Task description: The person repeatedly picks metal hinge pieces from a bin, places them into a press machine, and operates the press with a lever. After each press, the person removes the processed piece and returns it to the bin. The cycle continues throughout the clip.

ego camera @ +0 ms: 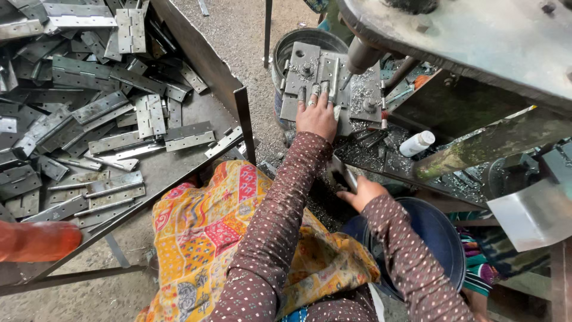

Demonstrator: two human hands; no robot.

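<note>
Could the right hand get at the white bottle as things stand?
Probably yes. The right hand sits low by the machine, and the white bottle lies just beyond it on the shavings-strewn ledge, with nothing visibly between them; the left hand rests elsewhere, on the jig.

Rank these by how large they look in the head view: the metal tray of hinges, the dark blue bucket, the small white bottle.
1. Metal tray, largest.
2. Dark blue bucket, partly hidden by an arm.
3. White bottle, smallest.
</note>
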